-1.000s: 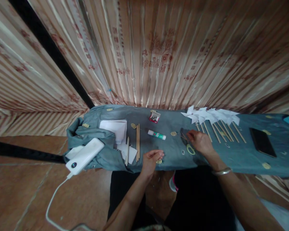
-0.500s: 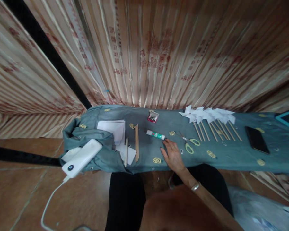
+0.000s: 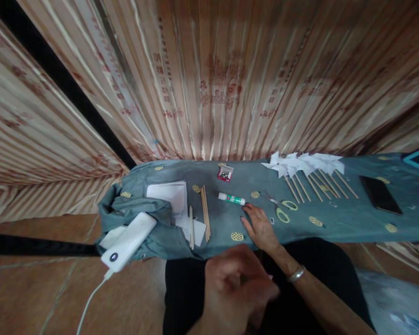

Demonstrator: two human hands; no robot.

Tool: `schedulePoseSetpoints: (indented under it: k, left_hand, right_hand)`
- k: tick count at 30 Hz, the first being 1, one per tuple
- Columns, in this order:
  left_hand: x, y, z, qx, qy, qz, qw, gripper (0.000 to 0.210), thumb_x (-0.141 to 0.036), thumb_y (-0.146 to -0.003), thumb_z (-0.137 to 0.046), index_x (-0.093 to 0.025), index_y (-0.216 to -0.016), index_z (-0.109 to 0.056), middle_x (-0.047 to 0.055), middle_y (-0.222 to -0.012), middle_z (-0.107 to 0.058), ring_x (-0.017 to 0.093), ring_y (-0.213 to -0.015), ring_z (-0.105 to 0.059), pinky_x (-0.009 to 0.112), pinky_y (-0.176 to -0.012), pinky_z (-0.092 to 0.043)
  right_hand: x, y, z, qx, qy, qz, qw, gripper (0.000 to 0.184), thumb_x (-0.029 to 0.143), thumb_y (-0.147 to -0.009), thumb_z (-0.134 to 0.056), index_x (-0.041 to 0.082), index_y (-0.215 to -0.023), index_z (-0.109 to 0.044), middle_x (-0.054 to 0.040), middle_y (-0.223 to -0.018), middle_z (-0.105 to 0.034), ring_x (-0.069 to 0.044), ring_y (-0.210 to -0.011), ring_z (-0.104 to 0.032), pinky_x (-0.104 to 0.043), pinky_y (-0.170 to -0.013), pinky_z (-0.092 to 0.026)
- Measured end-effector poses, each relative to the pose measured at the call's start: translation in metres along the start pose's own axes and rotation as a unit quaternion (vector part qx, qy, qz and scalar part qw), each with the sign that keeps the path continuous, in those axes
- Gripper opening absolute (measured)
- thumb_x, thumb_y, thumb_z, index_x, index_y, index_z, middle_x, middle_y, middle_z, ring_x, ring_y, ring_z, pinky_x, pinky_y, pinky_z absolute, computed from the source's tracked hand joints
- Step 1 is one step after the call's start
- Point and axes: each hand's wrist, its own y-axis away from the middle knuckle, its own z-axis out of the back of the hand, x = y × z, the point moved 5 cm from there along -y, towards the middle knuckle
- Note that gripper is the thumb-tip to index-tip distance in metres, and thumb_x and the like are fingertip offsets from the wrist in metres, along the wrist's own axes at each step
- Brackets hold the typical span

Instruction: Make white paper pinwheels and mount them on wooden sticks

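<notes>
My right hand (image 3: pixel 260 228) lies flat on the cloth, fingers stretched out and thumb apart, a silver bangle on its wrist. Its fingertips are close to the end of a glue stick (image 3: pixel 232 199); whether they touch it I cannot tell. Just to the right lie scissors (image 3: pixel 281 208) with green handles. Close to the camera, my left hand (image 3: pixel 235 284) is raised over my lap, blurred, its fingers curled in; what they hold, if anything, is hidden. Beyond the glue stick stands a small open red box (image 3: pixel 225 173) of metal pins or tacks.
Wooden sticks (image 3: pixel 206 213), a pale pointed stick (image 3: pixel 192 228) and white paper sheets (image 3: pixel 167 195) lie to the left, near a white power bank (image 3: pixel 129 242) with a cable. Several paper pinwheels (image 3: pixel 303 164) on sticks and a black phone (image 3: pixel 380 194) lie right. A patterned curtain (image 3: pixel 209 83) hangs behind.
My left hand, before a dark blur at the bottom edge, now shows over my lap with curled fingers. The view has shifted slightly; my right hand stays beside the glue stick.
</notes>
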Motion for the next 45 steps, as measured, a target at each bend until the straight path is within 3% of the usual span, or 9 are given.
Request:
schedulePoseSetpoints:
  k: [3, 6, 11, 13, 15, 24, 30, 40, 45]
  left_hand:
    - [0.015, -0.049, 0.008, -0.015, -0.06, -0.084, 0.995, 0.038, -0.051, -0.075, -0.07, -0.023, -0.049, -0.066, 0.004, -0.057, -0.062, 0.02, -0.059, -0.058, 0.034, -0.063, -0.047]
    - [0.023, -0.077, 0.046, -0.08, -0.223, -0.174, 0.956, 0.025, -0.039, -0.084, -0.061, -0.021, -0.071, -0.073, 0.005, -0.074, -0.068, 0.021, -0.076, -0.063, 0.034, -0.075, -0.049]
    - [0.006, -0.094, 0.138, -0.252, -0.504, -0.272, 0.78, 0.028, -0.025, -0.079, -0.065, -0.019, -0.106, -0.069, 0.01, -0.108, -0.067, 0.029, -0.107, -0.057, 0.048, -0.098, -0.044]
    - [0.001, -0.102, 0.16, -0.28, -0.578, -0.255, 0.723, 0.032, -0.023, -0.078, -0.065, -0.018, -0.11, -0.068, 0.012, -0.113, -0.065, 0.032, -0.11, -0.054, 0.051, -0.097, -0.043]
    - [0.0, -0.11, 0.17, -0.279, -0.623, -0.226, 0.695, 0.034, -0.022, -0.079, -0.064, -0.017, -0.113, -0.067, 0.012, -0.116, -0.065, 0.034, -0.111, -0.054, 0.052, -0.095, -0.044]
    - [0.003, -0.118, 0.175, -0.235, -0.654, -0.21, 0.688, 0.02, -0.021, -0.089, -0.053, -0.017, -0.093, -0.072, 0.01, -0.101, -0.074, 0.025, -0.098, -0.065, 0.038, -0.09, -0.048]
    - [-0.006, -0.118, 0.174, -0.252, -0.671, -0.165, 0.678, 0.023, -0.019, -0.089, -0.05, -0.018, -0.084, -0.073, 0.009, -0.09, -0.075, 0.021, -0.083, -0.069, 0.029, -0.075, -0.048]
    - [-0.011, -0.12, 0.176, -0.298, -0.629, -0.14, 0.704, 0.019, -0.02, -0.083, -0.057, -0.018, -0.084, -0.076, 0.009, -0.092, -0.076, 0.023, -0.085, -0.07, 0.029, -0.075, -0.049]
    - [-0.01, -0.118, 0.173, -0.284, -0.616, -0.16, 0.718, 0.022, -0.026, -0.087, -0.055, -0.02, -0.086, -0.077, 0.007, -0.094, -0.077, 0.022, -0.088, -0.071, 0.028, -0.078, -0.05]
  right_hand:
    - [0.0, 0.001, 0.0, -0.001, 0.001, 0.006, 1.0, 0.039, 0.035, -0.098, -0.042, 0.011, -0.124, -0.059, -0.02, -0.124, -0.062, -0.03, -0.117, -0.056, -0.049, -0.099, -0.047]
    - [0.0, 0.002, 0.0, -0.004, 0.006, 0.014, 1.0, 0.039, 0.035, -0.098, -0.043, 0.01, -0.123, -0.059, -0.0204, -0.123, -0.062, -0.03, -0.116, -0.056, -0.05, -0.099, -0.047]
    - [0.0, 0.002, 0.0, -0.015, 0.01, 0.027, 0.999, 0.038, 0.035, -0.097, -0.044, 0.011, -0.122, -0.059, -0.0203, -0.122, -0.063, -0.03, -0.113, -0.057, -0.049, -0.098, -0.048]
    - [0.0, 0.002, 0.0, -0.015, 0.012, 0.028, 0.999, 0.038, 0.035, -0.097, -0.044, 0.011, -0.122, -0.059, -0.0202, -0.122, -0.063, -0.031, -0.113, -0.057, -0.049, -0.097, -0.048]
    - [-0.001, 0.003, 0.0, -0.012, 0.011, 0.027, 1.0, 0.038, 0.035, -0.097, -0.045, 0.011, -0.122, -0.059, -0.0203, -0.122, -0.063, -0.031, -0.113, -0.057, -0.05, -0.097, -0.048]
    - [-0.005, 0.003, -0.002, -0.006, -0.002, 0.03, 1.0, 0.038, 0.037, -0.096, -0.046, 0.012, -0.122, -0.059, -0.0195, -0.123, -0.062, -0.031, -0.112, -0.057, -0.05, -0.097, -0.047]
    - [-0.007, 0.004, -0.003, -0.006, -0.004, 0.021, 1.0, 0.04, 0.039, -0.097, -0.043, 0.012, -0.121, -0.06, -0.0191, -0.122, -0.062, -0.032, -0.112, -0.056, -0.051, -0.097, -0.047]
    - [-0.006, 0.003, -0.001, 0.002, -0.007, 0.02, 1.0, 0.044, 0.04, -0.097, -0.04, 0.007, -0.12, -0.061, -0.0211, -0.122, -0.062, -0.032, -0.113, -0.055, -0.049, -0.098, -0.046]
    - [-0.006, 0.003, -0.001, 0.005, -0.012, 0.017, 1.0, 0.043, 0.038, -0.097, -0.042, 0.008, -0.12, -0.061, -0.0205, -0.124, -0.062, -0.031, -0.114, -0.054, -0.049, -0.099, -0.046]
